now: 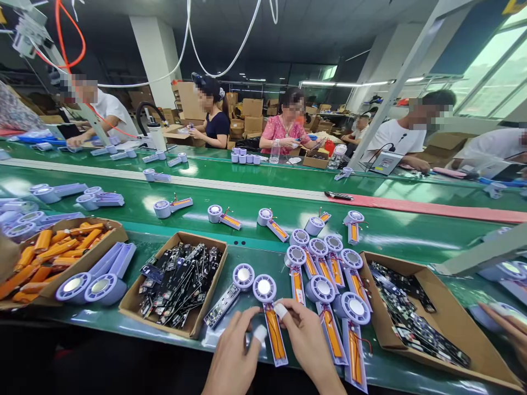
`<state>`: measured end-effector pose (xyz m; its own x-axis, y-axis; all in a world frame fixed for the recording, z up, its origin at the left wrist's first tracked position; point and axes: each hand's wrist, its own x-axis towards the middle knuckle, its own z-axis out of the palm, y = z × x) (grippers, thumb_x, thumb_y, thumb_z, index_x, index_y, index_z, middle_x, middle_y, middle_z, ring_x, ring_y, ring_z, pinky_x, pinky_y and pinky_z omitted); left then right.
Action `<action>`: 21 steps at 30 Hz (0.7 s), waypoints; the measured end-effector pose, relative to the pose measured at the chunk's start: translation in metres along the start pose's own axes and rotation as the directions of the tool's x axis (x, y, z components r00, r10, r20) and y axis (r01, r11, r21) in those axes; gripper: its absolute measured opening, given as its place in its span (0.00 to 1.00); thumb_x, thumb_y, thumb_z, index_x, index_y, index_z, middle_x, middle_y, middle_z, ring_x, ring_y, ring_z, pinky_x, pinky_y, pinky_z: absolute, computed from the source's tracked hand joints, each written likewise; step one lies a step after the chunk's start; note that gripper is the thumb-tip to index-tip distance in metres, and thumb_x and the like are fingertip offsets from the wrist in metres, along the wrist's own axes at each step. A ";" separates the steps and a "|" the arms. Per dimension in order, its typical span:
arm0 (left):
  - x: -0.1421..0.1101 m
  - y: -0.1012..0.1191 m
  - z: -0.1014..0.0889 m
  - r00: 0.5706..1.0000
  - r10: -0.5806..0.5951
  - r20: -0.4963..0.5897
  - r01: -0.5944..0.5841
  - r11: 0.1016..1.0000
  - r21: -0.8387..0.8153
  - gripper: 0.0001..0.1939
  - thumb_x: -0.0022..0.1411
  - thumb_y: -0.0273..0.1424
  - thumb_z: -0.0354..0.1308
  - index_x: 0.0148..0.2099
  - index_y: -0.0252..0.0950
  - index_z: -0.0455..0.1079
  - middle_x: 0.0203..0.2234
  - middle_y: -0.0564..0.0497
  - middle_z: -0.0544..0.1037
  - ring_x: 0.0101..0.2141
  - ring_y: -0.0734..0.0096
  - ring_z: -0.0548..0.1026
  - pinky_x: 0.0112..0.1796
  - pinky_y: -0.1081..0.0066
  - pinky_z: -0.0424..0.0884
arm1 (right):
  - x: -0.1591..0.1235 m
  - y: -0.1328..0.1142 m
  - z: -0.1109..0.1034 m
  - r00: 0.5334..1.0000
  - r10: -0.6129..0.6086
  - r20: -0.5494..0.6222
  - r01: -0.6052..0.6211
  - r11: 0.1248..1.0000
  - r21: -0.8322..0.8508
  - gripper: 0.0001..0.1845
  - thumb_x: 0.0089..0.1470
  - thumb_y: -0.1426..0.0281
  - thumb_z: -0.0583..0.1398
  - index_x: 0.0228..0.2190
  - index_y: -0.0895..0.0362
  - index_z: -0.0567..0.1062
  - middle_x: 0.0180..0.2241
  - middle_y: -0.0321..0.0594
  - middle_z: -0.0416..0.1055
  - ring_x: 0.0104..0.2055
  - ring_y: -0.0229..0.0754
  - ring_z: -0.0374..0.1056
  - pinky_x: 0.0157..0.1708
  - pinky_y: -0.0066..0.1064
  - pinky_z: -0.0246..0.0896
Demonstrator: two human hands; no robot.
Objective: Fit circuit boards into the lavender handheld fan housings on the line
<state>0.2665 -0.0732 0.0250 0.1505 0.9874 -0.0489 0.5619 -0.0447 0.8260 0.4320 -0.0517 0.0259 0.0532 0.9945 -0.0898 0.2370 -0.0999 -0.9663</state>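
A lavender hand-fan half shell [269, 312] with an orange battery in its handle lies at the near edge of the green bench. My left hand [234, 356] rests on its left side, a white finger cot on the thumb, fingers curled against the handle. My right hand [307, 343] presses its right side, a cot on the index fingertip. Just left lies another shell [230, 293] with a circuit board in its handle. Several more battery-fitted shells [329, 280] lie in a cluster to the right.
A carton of black circuit boards [181, 288] sits at left, another carton [415, 318] at right, a box of orange batteries [53, 252] far left. Fan shells ride the green conveyor [247, 211]. Several workers sit across it. Another person's hand [508, 329] enters at right.
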 end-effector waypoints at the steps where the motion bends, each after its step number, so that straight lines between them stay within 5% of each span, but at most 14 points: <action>1: 0.000 -0.001 0.008 0.999 -0.036 -0.041 0.034 0.998 -0.046 0.22 0.62 0.31 0.53 0.58 0.43 0.65 0.46 0.47 0.74 0.45 0.60 0.74 0.45 0.62 0.71 | 0.000 0.001 0.001 1.000 0.013 0.007 -0.013 0.999 0.037 0.15 0.59 0.58 0.57 0.33 0.56 0.77 0.29 0.40 0.76 0.31 0.44 0.71 0.31 0.30 0.65; 6: -0.002 0.005 0.037 0.971 -0.138 -0.196 0.119 0.987 -0.107 0.30 0.54 0.32 0.58 0.60 0.35 0.60 0.50 0.41 0.72 0.48 0.53 0.73 0.44 0.59 0.71 | -0.004 0.002 0.005 0.999 0.004 0.035 -0.006 0.997 0.077 0.14 0.57 0.60 0.59 0.34 0.57 0.79 0.30 0.40 0.76 0.31 0.45 0.71 0.31 0.30 0.65; 16: -0.004 -0.004 0.043 0.977 -0.025 -0.213 0.024 1.000 -0.006 0.28 0.58 0.24 0.48 0.61 0.36 0.58 0.50 0.41 0.71 0.48 0.56 0.74 0.45 0.60 0.71 | -0.004 0.005 0.010 0.968 -0.252 -0.002 0.245 0.941 -0.235 0.12 0.64 0.68 0.53 0.32 0.53 0.74 0.32 0.36 0.73 0.33 0.41 0.69 0.34 0.31 0.64; 19: -0.005 -0.005 0.045 0.982 -0.019 -0.186 0.035 0.996 0.082 0.26 0.61 0.26 0.46 0.63 0.37 0.56 0.50 0.41 0.71 0.46 0.56 0.75 0.42 0.61 0.72 | -0.007 0.015 0.013 0.923 -0.385 0.007 0.359 0.854 -0.376 0.12 0.65 0.72 0.50 0.38 0.53 0.73 0.36 0.40 0.73 0.37 0.43 0.71 0.37 0.34 0.67; 21: -0.006 -0.002 0.043 0.990 -0.025 -0.139 0.048 0.986 0.163 0.26 0.63 0.27 0.45 0.63 0.37 0.55 0.50 0.40 0.70 0.43 0.56 0.77 0.39 0.62 0.73 | -0.009 0.020 0.012 0.848 -0.529 0.028 0.464 0.718 -0.519 0.13 0.64 0.75 0.49 0.42 0.54 0.72 0.42 0.44 0.72 0.43 0.47 0.71 0.42 0.40 0.69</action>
<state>0.2996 -0.0852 -0.0010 0.0214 0.9997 0.0088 0.6933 -0.0211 0.7203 0.4250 -0.0620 0.0041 -0.1074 0.8975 0.4278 0.6985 0.3743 -0.6099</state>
